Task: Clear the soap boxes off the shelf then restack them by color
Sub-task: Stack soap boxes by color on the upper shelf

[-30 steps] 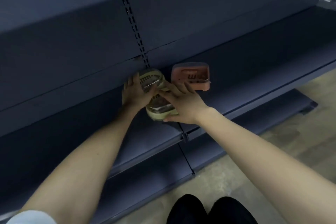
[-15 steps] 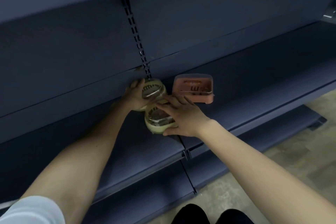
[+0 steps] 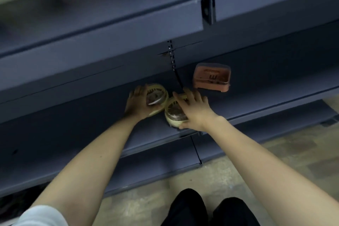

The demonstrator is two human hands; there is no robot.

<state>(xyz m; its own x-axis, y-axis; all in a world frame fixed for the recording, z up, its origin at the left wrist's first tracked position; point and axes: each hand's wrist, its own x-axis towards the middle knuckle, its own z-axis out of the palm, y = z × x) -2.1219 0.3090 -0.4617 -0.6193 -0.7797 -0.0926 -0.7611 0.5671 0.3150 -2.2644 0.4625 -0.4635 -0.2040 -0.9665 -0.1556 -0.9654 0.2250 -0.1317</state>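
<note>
Dark metal shelf [image 3: 256,101]: left hand [image 3: 136,105] and right hand [image 3: 194,111] each grip round yellow plastic soap boxes [image 3: 157,95]; rectangular orange box [image 3: 211,78] beside

shelf [image 3: 256,97] looks like matt painted metal, dark blue-grey. yellow soap boxes [image 3: 159,95] glossy plastic, clear lids. orange soap box [image 3: 211,80] same shiny plastic. floor [image 3: 275,152] rough, mottled.
</note>
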